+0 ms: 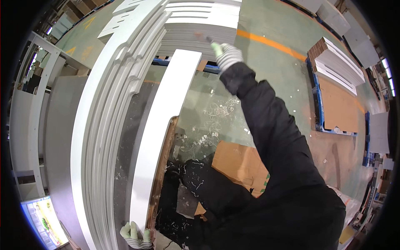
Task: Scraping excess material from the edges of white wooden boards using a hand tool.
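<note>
A long white board (162, 121) with a stepped right edge lies lengthwise before me. At its near end, my left hand (135, 236), in a striped glove with pale green fingertips, holds the board, fingers spread across its end. Stretched out past the far end, my right hand (228, 56) wears a matching glove and is closed round a small dark-tipped tool (209, 39). Motion blur hides the tool's exact kind. Its tip points toward the side of a stack of white slotted panels (196, 39).
Several white boards with notched edges (98, 125) stand stacked along the left. Brown cardboard (239, 164) and white scraps (212, 125) lie on the green floor. To the right, a blue pallet (320, 110) carries cardboard and white panels. A lit screen (46, 221) glows at lower left.
</note>
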### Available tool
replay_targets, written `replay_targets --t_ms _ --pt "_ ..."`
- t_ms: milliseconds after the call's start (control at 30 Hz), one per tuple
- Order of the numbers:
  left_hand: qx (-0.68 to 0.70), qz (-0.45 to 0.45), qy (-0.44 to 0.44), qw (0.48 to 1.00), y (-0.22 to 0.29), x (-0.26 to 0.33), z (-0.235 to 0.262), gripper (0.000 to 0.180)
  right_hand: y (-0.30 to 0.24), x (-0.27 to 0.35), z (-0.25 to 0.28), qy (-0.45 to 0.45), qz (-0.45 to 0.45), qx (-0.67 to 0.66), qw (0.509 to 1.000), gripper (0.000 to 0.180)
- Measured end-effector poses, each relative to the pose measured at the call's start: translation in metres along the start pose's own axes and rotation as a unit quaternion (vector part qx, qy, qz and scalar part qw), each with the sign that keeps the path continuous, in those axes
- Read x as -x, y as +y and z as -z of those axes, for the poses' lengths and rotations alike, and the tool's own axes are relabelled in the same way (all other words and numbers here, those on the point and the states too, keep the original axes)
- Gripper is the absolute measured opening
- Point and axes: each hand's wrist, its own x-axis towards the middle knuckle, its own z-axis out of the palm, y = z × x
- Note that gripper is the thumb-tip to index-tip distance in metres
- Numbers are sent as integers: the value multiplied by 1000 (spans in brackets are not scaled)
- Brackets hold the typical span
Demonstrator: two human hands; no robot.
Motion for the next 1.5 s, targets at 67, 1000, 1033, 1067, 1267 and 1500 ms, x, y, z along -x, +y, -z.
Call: replay_targets --t_ms 67,1000,1033,1067,1267,1500 --pt "23 -2 -6 1000 -2 -3 -2 65 2 -4 5 32 48 -12 998 51" --pt "37 32 11 999 11 -14 0 68 -16 185 -32 -164 470 92 863 32" --pt "36 35 11 999 10 -11 0 68 -26 220 -31 -256 303 -101 912 30" --pt "36 34 10 999 10 -10 0 68 -31 237 -31 -267 215 -78 936 26" --pt "36 48 5 998 11 -8 2 70 -54 236 -47 -198 173 75 962 31" --pt "59 68 -1 996 12 -9 1 72 -52 235 -61 70 316 -54 945 30"
